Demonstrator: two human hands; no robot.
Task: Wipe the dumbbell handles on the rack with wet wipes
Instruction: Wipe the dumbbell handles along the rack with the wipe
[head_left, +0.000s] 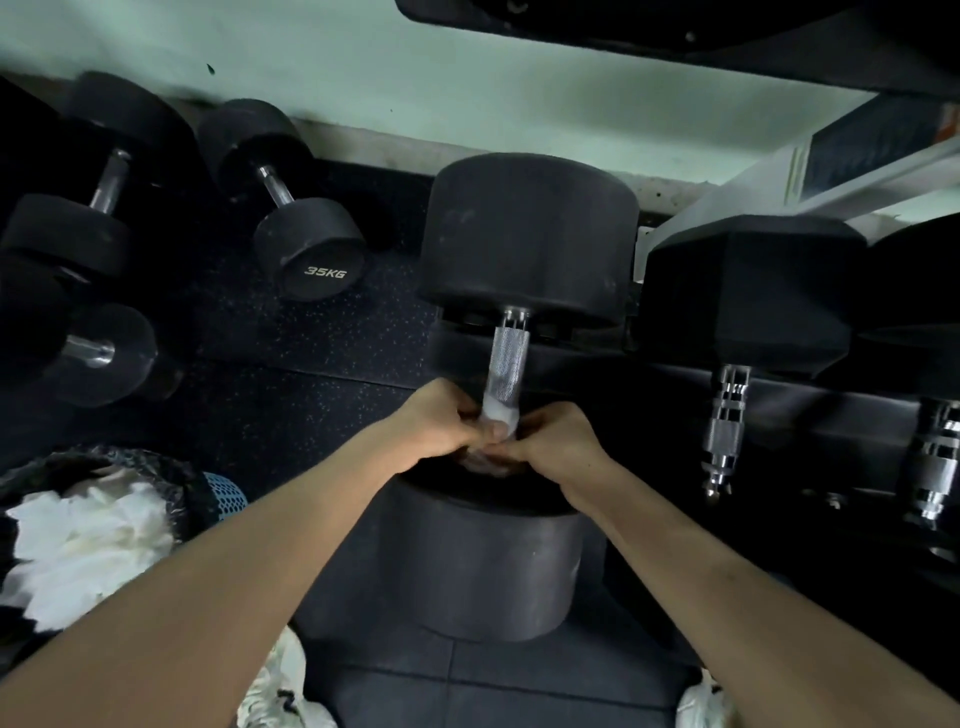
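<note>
Left hand (441, 422) and right hand (560, 440) both curled, pinching crumpled white wet wipe (500, 415) round near end of knurled steel handle (508, 358) of large round black rubber dumbbell (530, 234). Left of dumbbell: black-lined bin (156, 463) holding white wipes. Right: black hexagonal dumbbell (748, 296).

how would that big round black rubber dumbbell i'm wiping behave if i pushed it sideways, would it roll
The big round black rubber dumbbell is probably very heavy: its heads look bigger than the black dumbbell marked 35KG. Its round heads might roll sideways, though the weight likely resists. The knurled metal handle should grip well, perhaps slicker under the white wet wipe.
</note>
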